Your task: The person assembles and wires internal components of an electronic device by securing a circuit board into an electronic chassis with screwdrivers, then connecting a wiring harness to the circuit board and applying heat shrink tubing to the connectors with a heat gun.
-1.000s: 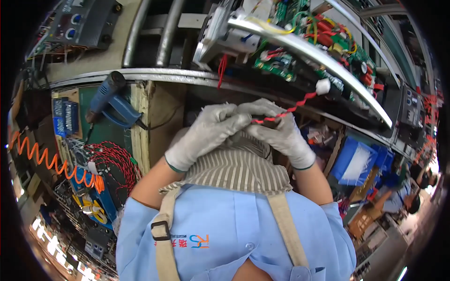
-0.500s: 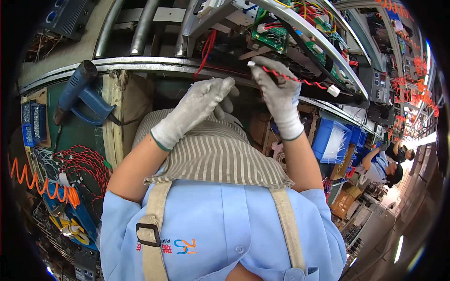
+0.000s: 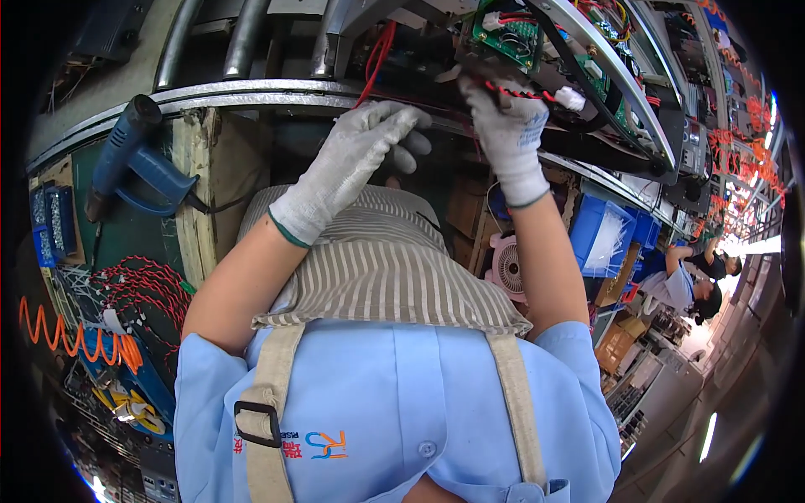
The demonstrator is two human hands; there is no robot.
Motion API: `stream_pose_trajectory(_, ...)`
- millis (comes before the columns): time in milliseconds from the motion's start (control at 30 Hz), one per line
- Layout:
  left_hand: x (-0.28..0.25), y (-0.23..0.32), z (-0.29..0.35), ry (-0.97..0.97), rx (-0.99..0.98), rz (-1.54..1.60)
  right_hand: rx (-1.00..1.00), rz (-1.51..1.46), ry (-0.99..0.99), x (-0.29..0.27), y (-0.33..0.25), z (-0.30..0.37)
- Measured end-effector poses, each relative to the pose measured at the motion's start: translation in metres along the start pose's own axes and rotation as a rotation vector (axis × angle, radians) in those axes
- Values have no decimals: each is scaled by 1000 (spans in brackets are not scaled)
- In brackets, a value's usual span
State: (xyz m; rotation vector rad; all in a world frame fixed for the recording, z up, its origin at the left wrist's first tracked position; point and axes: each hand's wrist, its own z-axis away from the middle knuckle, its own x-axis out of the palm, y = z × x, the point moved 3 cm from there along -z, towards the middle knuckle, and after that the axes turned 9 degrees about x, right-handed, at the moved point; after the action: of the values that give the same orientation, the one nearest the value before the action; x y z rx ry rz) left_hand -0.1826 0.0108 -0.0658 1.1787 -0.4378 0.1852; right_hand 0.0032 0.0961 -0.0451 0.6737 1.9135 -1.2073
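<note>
My right hand (image 3: 513, 138), in a grey-white knit glove, is closed on a twisted red-and-black cable. A white plug (image 3: 570, 98) hangs from the cable's right end, beside the open metal chassis (image 3: 616, 63); my fingertips there are smeared by motion. My left hand (image 3: 365, 151), in the same kind of glove, is raised left of it. Its fingers are loosely bent and apart, with nothing visible in them. Just above my left hand, a loop of red wire (image 3: 377, 63) hangs down from the chassis. Green circuit boards (image 3: 510, 40) with wires and white connectors sit inside the chassis.
A blue heat gun (image 3: 138, 159) lies on the green bench at left, near a coil of red-and-black cables (image 3: 147, 289) and an orange coiled hose (image 3: 80, 339). Metal rollers (image 3: 246, 42) run at the back. Blue bins (image 3: 604, 239) and a pink fan (image 3: 508, 267) are at right.
My right hand has moved slightly up with the cable, its fingers going further toward the chassis. My left hand has shifted a little up and right. The whole view has shifted slightly.
</note>
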Motion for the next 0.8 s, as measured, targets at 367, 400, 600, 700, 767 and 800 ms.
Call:
stream_pose_trajectory(367, -19, -30, 16, -71, -122, -139, -80, 238, 196, 7, 29, -6)
stream_pose_trajectory(400, -19, -30, 15, -78, -126, -153, -93, 266, 181, 8, 32, -6)
stream_pose_trajectory(600, -19, -33, 12, -89, -166, -164, -162, 251, 218, 5, 31, -10)
stream_pose_trajectory(700, -19, -34, 11, -86, -184, -173, -151, 324, 178, -1, 28, -11)
stream_pose_trajectory(767, -19, -35, 9, -89, -191, -184, -158, 394, 161, -5, 24, -12)
stream_pose_trajectory(800, -19, -35, 9, -92, -192, -190, -163, 445, 149, -4, 22, -13)
